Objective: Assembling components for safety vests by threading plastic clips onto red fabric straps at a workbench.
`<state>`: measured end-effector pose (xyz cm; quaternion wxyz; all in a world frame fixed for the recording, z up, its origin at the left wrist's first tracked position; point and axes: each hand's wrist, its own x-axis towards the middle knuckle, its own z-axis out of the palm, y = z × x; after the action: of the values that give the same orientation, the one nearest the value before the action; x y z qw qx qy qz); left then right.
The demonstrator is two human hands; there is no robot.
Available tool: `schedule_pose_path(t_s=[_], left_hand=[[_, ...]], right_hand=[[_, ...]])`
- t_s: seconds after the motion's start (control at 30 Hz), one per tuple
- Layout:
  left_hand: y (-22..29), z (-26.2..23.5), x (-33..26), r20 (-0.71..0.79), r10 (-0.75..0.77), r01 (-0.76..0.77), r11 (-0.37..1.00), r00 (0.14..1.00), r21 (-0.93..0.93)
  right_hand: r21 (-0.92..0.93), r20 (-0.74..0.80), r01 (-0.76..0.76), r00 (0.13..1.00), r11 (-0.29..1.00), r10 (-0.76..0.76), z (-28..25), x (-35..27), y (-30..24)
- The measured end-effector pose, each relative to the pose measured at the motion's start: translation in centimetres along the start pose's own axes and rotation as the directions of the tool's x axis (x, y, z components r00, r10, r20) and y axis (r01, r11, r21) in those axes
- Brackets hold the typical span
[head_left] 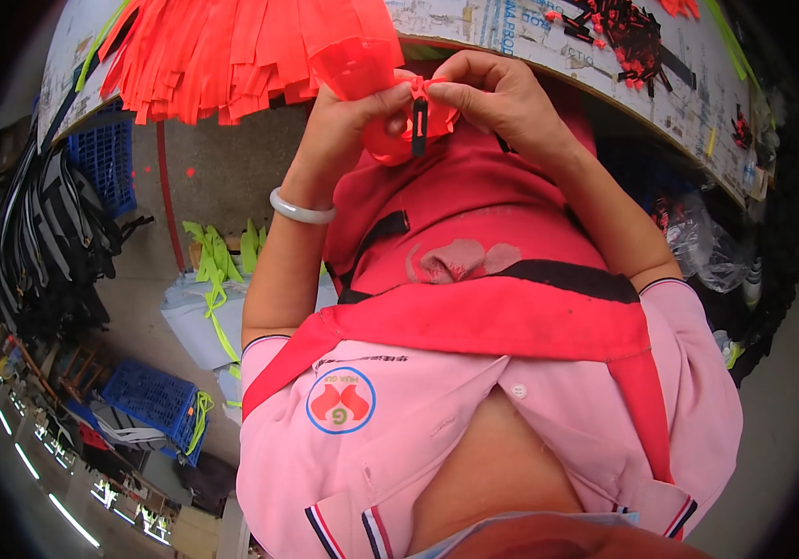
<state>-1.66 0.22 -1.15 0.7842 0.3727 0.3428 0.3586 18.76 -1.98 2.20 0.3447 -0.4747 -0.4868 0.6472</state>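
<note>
Across the top of the frame curves a pale, board-topped worktable (427, 19), and just below its near edge, at upper centre, both hands are pinching: the left hand (353, 116) grasps a glossy red-orange fabric strip (355, 67), while the right hand (506, 98) has thumb and forefinger closed on red-orange material at the top of a slim black plastic piece (419, 144). Fingertips crowd the spot where strip and piece meet, so the join cannot be made out. The piece stands upright, narrow and slotted, with red-orange folds beside it. At upper left, a thick bunch of red-orange fabric strips (222, 56) overhangs the table, cut off by the frame; at upper right lies a tangled pile of small black and red pieces (637, 42), too small to tell apart. Grey floor (152, 289) shows at left, with dark straps (40, 233), yellow-green strips (218, 256) and a blue plastic crate (152, 396) toward the dim, bent lower-left rim. Crumpled clear plastic (707, 247) sits at right.
</note>
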Motion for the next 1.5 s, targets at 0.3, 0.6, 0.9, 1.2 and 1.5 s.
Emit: schedule_pose_path(t_s=[0.3,0.6,0.9,1.2,1.5], left_hand=[[-0.1,-0.2,0.0,-0.004,-0.035,0.035,0.998,0.999,-0.053],[0.4,0.1,-0.4,-0.022,-0.025,0.026,0.999,0.999,0.038],[0.1,-0.8,-0.3,0.02,-0.083,0.082,0.995,0.996,0.057],[-0.4,-0.4,-0.1,-0.021,0.015,-0.014,0.999,1.0,0.044],[-1.3,0.8,-0.8,-0.085,0.206,-0.193,0.972,0.975,0.136]], right_hand=[[-0.049,0.016,-0.053,0.998,0.997,0.054,-0.2,0.0,0.1],[-0.049,0.082,-0.077,0.993,0.996,0.08,-0.3,0.0,0.0],[-0.106,0.1,-0.091,0.99,0.99,0.101,-0.6,0.3,0.3],[-0.016,0.013,-0.065,0.998,0.998,0.065,0.2,0.2,0.4],[-0.061,-0.151,0.288,0.944,0.956,-0.294,1.3,0.4,1.7]])
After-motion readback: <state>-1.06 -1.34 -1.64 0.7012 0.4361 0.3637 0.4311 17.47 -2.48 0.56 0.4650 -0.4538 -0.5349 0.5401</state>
